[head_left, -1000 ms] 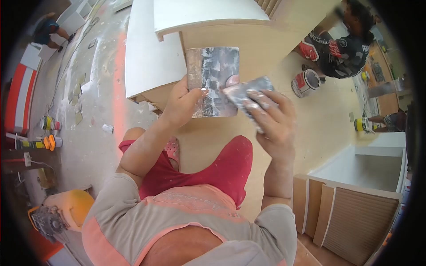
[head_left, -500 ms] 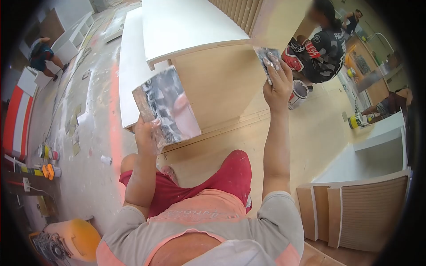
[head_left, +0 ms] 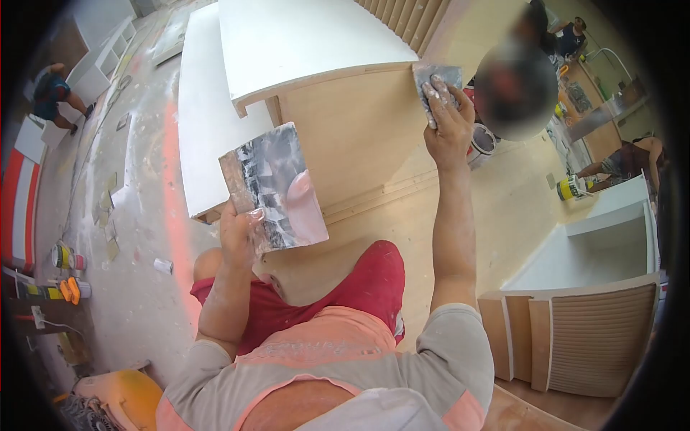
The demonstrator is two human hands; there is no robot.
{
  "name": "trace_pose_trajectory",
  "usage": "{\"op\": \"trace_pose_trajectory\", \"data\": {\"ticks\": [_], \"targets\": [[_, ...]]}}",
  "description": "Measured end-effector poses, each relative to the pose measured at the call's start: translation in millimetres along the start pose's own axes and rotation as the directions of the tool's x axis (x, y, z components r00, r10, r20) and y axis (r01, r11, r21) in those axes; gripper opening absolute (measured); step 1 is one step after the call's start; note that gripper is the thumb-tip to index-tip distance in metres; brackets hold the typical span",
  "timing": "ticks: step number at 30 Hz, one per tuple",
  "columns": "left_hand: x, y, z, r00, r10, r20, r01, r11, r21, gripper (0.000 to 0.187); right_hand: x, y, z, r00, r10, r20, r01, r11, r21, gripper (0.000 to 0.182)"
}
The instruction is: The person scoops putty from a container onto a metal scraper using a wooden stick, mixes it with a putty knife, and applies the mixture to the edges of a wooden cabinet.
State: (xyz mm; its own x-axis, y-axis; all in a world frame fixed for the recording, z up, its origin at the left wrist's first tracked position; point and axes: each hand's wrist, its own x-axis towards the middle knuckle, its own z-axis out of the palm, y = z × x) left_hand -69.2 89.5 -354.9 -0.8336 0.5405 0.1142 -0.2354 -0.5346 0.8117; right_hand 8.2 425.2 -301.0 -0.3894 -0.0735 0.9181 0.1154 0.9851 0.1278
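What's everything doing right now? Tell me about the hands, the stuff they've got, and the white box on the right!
Board: held, smeared black and white
Pink paste: lumped on the board
Left hand: gripping the board
Scraper: held, smudged
Right hand: closed on the scraper, fingers smeared
White box: open

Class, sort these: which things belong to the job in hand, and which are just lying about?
Apparently in the job:
- smeared board, in the left hand
- flat scraper, in the right hand
- white-topped cabinet, by the scraper

Apparently just lying about:
- white container
- yellow machine
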Motion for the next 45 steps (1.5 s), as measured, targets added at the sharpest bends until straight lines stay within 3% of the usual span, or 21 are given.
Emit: {"op": "trace_pose_trajectory", "data": {"ticks": [5,8,10,16,28,36,41,45], "targets": [[1.1,-4.3,-0.4,0.997,-0.073,-0.007,0.072,0.997,-0.035,0.043,-11.4,-12.8,-19.4,0.981,0.034,0.192,-0.045,0.997,0.055,0.046],[-1.6,-9.3,-0.3,0.994,-0.106,0.029,0.108,0.991,-0.073,0.042,-12.4,-21.8,-19.6,0.989,0.056,0.136,-0.069,0.994,0.090,0.045],[-4.1,-10.5,3.7,0.991,-0.125,0.038,0.126,0.991,-0.046,0.041,-7.6,-32.4,-15.7,0.999,0.035,-0.001,-0.035,0.996,0.087,0.045],[-4.9,-15.9,-12.2,0.986,-0.138,0.090,0.141,0.990,-0.030,0.040,1.2,-31.3,-2.9,0.997,-0.034,-0.065,0.031,0.999,-0.038,0.046],[-3.1,-16.8,-19.3,0.981,-0.165,0.102,0.170,0.985,-0.037,0.043,-1.9,-31.5,17.8,0.995,0.004,-0.104,-0.007,0.999,-0.032,0.040],[-0.8,-22.9,-20.2,0.959,-0.218,0.183,0.231,0.972,-0.051,0.043,-14.6,-50.2,-7.9,0.988,0.093,0.127,-0.099,0.994,0.037,0.047],[-5.1,-22.1,-17.5,0.952,-0.217,0.215,0.236,0.969,-0.065,0.043,-2.4,-63.5,-0.8,0.995,0.075,-0.065,-0.072,0.997,0.036,0.048],[-5.7,-22.1,-29.5,0.962,-0.212,0.173,0.222,0.974,-0.036,0.043,0.6,-60.2,19.7,0.993,0.057,-0.106,-0.053,0.998,0.040,0.045]]}}
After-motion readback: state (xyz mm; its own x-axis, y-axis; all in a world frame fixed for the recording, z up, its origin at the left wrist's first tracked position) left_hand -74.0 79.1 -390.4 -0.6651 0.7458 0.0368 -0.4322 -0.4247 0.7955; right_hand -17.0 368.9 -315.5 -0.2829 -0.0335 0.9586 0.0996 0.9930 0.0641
